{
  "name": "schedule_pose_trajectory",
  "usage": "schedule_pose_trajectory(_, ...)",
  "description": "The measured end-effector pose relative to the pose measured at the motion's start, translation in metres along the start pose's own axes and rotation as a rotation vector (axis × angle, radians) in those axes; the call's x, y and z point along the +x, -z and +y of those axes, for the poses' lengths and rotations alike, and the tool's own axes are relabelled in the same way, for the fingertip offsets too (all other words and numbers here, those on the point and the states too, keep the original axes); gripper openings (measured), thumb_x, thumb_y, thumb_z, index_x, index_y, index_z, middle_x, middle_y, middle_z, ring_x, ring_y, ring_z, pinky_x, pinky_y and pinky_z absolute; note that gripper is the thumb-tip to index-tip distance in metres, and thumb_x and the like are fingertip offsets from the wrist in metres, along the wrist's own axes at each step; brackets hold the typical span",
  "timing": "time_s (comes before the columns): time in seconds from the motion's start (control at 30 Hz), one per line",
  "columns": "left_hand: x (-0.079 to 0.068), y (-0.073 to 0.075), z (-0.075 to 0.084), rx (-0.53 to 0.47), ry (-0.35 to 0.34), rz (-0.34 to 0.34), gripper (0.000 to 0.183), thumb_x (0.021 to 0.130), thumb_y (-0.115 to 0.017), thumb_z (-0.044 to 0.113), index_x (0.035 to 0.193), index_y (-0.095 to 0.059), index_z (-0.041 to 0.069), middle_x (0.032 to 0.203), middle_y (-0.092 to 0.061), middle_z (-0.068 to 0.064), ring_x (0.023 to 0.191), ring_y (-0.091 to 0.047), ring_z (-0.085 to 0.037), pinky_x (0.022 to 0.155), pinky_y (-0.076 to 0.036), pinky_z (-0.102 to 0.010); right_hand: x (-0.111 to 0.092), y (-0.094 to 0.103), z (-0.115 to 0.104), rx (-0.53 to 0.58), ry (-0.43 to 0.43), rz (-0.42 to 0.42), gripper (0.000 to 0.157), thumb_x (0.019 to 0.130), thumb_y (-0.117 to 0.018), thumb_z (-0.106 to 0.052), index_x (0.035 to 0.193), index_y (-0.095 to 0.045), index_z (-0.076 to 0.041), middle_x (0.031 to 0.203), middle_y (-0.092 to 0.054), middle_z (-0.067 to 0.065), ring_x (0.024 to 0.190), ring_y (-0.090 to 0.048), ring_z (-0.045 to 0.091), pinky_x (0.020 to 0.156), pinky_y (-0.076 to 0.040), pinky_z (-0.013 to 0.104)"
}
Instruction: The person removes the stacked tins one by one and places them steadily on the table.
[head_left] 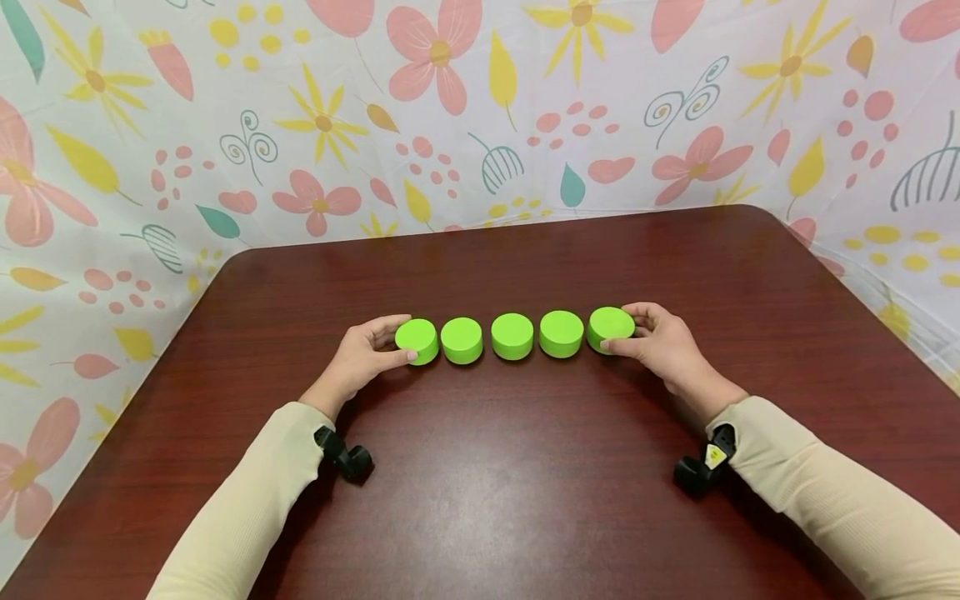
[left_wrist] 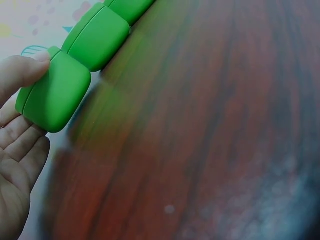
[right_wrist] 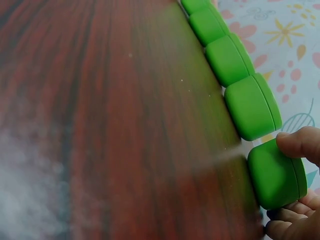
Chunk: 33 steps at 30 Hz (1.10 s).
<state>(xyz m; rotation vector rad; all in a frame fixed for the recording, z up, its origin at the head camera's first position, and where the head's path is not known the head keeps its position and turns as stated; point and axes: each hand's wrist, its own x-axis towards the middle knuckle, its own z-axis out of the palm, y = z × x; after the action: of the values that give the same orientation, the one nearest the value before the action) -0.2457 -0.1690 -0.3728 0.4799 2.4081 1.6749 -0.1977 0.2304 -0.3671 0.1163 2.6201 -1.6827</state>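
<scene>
Several bright green round lidded jars stand in a row across the table, a thin lid seam showing on them in the wrist views. My left hand [head_left: 358, 360] grips the leftmost jar [head_left: 416, 339], thumb on the near side and fingers behind it. At the other end, my right hand [head_left: 669, 348] holds the rightmost jar [head_left: 609, 323] between thumb and fingers. Between the two hands stand other jars, among them the middle jar [head_left: 512, 336], touched by neither hand. In the right wrist view a small gap separates the held jar [right_wrist: 275, 175] from its neighbour [right_wrist: 251, 107].
The dark reddish-brown wooden table [head_left: 480, 467] has a rounded far edge. Behind it hangs a white floral cloth [head_left: 465, 125]. A black wrist camera [head_left: 348, 458] sits on the left sleeve and another black camera [head_left: 701, 471] on the right.
</scene>
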Motion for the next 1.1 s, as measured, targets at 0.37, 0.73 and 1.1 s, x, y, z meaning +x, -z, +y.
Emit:
schedule_pose_trajectory(0.37, -0.0006, 0.0002, -0.0027, 0.000, -0.001, -0.003, 0.056, 0.078, -0.071, 0.001, 0.131, -0.051, 0.002, 0.128, -0.055, -0.017, 0.118, -0.053, -0.029, 0.082, -0.048, -0.017, -0.0013, -0.0004, 0.0012, 0.001, 0.001, 0.004, 0.068, 0.076, -0.074, -0.010, 0.131, -0.037, 0.005, 0.119, -0.047, 0.013, 0.082, -0.051, -0.010, 0.067, -0.045, 0.010)
schedule_pose_trajectory(0.73, -0.0008, 0.0003, -0.0029, -0.014, -0.005, -0.003, 0.057, 0.078, -0.071, 0.000, 0.131, -0.050, 0.003, 0.128, -0.054, -0.018, 0.117, -0.053, -0.029, 0.083, -0.047, -0.016, -0.0034, -0.0002, -0.0017, 0.010, 0.001, 0.012, 0.066, 0.076, -0.075, -0.010, 0.129, -0.037, 0.005, 0.114, -0.047, 0.010, 0.082, -0.052, -0.009, 0.068, -0.045, 0.010)
schedule_pose_trajectory(1.1, -0.0026, 0.0008, -0.0026, -0.008, 0.002, -0.003, 0.058, 0.079, -0.070, 0.002, 0.133, -0.049, 0.004, 0.130, -0.053, -0.017, 0.119, -0.051, -0.028, 0.087, -0.046, -0.018, -0.0021, -0.0022, 0.0008, 0.036, -0.001, 0.001, 0.068, 0.077, -0.074, -0.009, 0.131, -0.035, 0.004, 0.119, -0.045, 0.010, 0.084, -0.052, -0.008, 0.069, -0.045, 0.010)
